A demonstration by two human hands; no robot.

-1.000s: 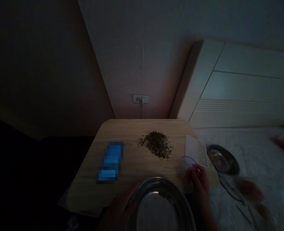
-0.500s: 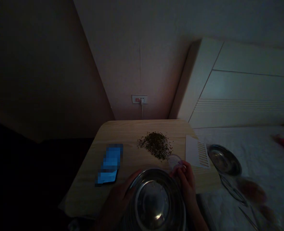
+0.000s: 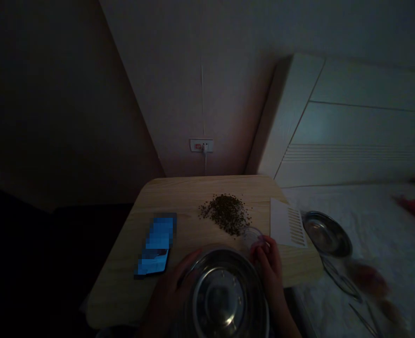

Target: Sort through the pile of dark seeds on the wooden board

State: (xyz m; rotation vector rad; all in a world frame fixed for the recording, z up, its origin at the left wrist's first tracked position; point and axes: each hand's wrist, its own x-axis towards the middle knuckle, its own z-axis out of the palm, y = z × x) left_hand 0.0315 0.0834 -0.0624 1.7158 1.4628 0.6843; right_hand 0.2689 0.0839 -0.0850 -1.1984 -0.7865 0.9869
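Note:
A shiny metal bowl [image 3: 220, 298] is close to me at the table's front edge. My left hand [image 3: 174, 291] grips its left rim, with the fingers wrapped at the side. My right hand [image 3: 268, 263] is closed on a small clear plastic cup [image 3: 251, 237], just beyond the bowl's right rim. The cup's edge touches or nearly touches the near right side of a pile of small dark grains [image 3: 227, 213]. Loose grains lie scattered around the pile. What is inside the cup is too dim to make out.
On the wooden table [image 3: 186, 188] lie a lit phone [image 3: 156, 246] at left and a white slotted board [image 3: 286, 223] at right. Past the right edge, a second metal bowl [image 3: 327, 234], tongs [image 3: 341, 279] and a blurred reddish thing [image 3: 367, 279] rest on the white bedding [image 3: 376, 220].
The view has shifted slightly. The cup and my right hand have moved a little left and stay by the pile's near edge. My left hand keeps its hold on the bowl.

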